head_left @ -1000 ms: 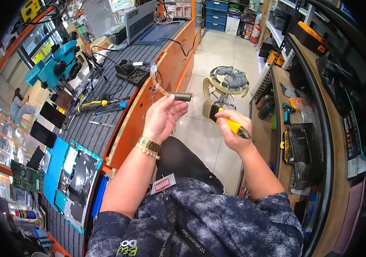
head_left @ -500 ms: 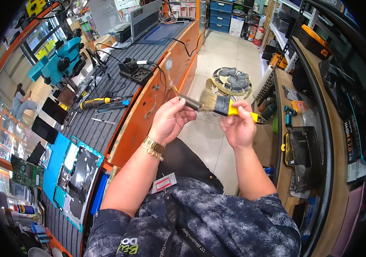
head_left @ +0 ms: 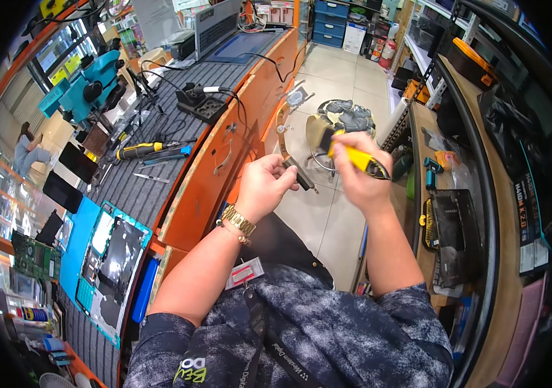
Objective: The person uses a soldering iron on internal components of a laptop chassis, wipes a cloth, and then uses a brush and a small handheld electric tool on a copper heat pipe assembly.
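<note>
In front of me, above the floor, my left hand (head_left: 264,189) pinches a laptop heat sink by its dark fin block (head_left: 302,176). A copper heat pipe (head_left: 281,134) runs up from the block to a silvery plate (head_left: 297,97). My right hand (head_left: 365,184) is closed round a flat paint brush with a yellow handle (head_left: 359,159). The brush is tilted, its pale bristles (head_left: 315,131) pointing left, above the fin block and apart from it. A gold watch sits on my left wrist.
A worn round stool (head_left: 347,116) stands ahead on the tiled floor. On the left, the striped bench mat (head_left: 150,194) carries an opened laptop chassis (head_left: 111,271), a yellow-black screwdriver (head_left: 139,151), a teal microscope (head_left: 85,87) and a soldering-iron stand (head_left: 200,103). Shelves (head_left: 509,246) line the right.
The brush has lifted off the fin block, its handle now turned more toward me. The heat sink has tilted, showing its copper pipe and plate more clearly.
</note>
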`<state>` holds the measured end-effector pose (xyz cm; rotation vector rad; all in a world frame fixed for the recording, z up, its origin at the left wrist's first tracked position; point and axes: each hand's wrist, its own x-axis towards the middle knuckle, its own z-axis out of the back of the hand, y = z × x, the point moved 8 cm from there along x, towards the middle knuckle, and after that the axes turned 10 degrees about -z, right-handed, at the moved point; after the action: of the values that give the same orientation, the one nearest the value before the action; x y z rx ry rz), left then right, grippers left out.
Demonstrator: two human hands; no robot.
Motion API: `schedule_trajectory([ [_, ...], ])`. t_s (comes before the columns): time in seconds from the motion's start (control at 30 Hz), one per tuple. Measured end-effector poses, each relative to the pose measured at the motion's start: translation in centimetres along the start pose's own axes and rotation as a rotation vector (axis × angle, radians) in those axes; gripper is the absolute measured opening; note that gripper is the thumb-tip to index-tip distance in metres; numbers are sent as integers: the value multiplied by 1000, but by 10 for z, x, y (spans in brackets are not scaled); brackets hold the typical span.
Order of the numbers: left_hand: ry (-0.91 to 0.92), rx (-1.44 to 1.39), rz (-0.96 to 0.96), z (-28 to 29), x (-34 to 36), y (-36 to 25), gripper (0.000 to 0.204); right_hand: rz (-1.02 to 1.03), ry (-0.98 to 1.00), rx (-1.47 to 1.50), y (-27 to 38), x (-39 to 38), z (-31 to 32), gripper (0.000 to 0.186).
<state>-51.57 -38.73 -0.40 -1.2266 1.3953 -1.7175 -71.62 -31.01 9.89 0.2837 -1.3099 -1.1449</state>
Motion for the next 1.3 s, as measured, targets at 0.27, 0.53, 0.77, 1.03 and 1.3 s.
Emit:
schedule_trajectory([
  [0.27,-24,183,-22,13,-6,0,13,51,-16,-39,-3,6,-9,6],
  [0.53,-54,211,-194,12,-4,-12,18,-271,45,162,-31,4,-7,13],
  [0.77,-20,362,-281,17,-7,-13,19,-304,111,422,-3,-10,-35,13],
  [1.03,64,69,-106,19,-10,-9,17,-231,-44,346,-13,0,17,11],
  [1.3,78,115,-107,8,-14,-15,17,-10,249,305,23,-6,-19,17],
])
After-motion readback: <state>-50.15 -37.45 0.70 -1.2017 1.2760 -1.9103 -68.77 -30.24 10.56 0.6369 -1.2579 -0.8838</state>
